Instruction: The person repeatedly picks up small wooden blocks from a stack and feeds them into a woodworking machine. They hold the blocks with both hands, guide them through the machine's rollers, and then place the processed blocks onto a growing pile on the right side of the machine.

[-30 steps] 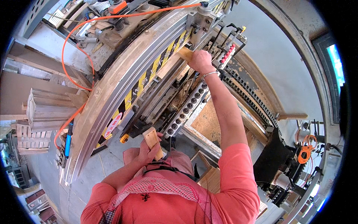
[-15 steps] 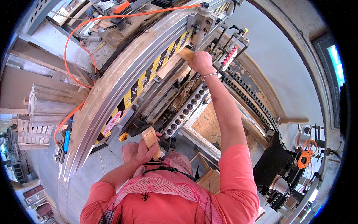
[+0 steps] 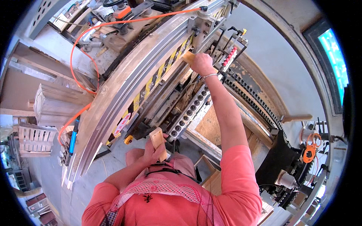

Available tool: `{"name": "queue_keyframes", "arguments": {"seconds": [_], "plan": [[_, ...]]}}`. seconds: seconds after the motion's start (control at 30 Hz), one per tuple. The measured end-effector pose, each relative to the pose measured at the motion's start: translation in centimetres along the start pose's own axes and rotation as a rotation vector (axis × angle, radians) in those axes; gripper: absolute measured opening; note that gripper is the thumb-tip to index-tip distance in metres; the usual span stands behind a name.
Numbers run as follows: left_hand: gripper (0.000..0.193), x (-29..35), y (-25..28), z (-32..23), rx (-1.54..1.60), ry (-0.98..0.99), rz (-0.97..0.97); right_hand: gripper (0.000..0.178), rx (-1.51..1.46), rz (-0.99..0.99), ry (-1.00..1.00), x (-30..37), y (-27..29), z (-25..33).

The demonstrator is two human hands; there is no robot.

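Close to my body, my left hand [image 3: 151,152] is wrapped round a short wooden block [image 3: 157,138] that tilts upward and seems to have a recess in its face. My right arm reaches far forward into a large woodworking machine [image 3: 128,71]. There my right hand [image 3: 202,64] is closed on a yellowish wooden piece [image 3: 188,57], just below a metal clamp head [image 3: 203,28]. Its fingertips are partly hidden from above. Yellow and black striped tape [image 3: 158,75] runs along the machine rail beside that piece.
A row of round dark fittings [image 3: 187,113] lines a bar between me and the machine bed. An orange hose [image 3: 71,75] loops over the left side. A lit screen [image 3: 333,60] stands at the far right, above orange scissors [image 3: 311,148]. Stacked wood [image 3: 52,103] lies left.
My view has shifted slightly, bringing more of the screen in at the right. Both hands keep hold of their wooden pieces, nearly in the same places.
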State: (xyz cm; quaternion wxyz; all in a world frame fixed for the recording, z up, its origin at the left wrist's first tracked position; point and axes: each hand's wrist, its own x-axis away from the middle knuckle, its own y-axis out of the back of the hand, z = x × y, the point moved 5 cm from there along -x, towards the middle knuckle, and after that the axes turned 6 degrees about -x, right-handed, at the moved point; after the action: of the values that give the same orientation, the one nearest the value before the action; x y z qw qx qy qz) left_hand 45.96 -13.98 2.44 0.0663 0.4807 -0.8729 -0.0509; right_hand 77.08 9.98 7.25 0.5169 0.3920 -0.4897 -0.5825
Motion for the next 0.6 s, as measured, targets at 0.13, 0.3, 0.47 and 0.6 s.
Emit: {"name": "queue_keyframes", "arguments": {"seconds": [0.13,0.3,0.47,0.6], "plan": [[0.033,0.0,0.2,-1.0,0.011,-0.035,0.050,0.018,0.054,-0.050,0.026,0.4,-0.2,0.2],[0.038,0.7,0.3,-0.7,-0.066,-0.093,0.072,0.018,0.117,0.019,0.052,0.3,-0.3,-0.3],[0.032,0.8,0.7,-1.0,-0.149,-0.197,-0.017,0.028,0.080,0.057,0.004,0.4,-0.1,1.1],[0.031,0.6,0.7,-1.2,-0.160,-0.204,0.086,0.032,0.106,0.034,-0.028,0.7,-0.2,-0.3]]}}
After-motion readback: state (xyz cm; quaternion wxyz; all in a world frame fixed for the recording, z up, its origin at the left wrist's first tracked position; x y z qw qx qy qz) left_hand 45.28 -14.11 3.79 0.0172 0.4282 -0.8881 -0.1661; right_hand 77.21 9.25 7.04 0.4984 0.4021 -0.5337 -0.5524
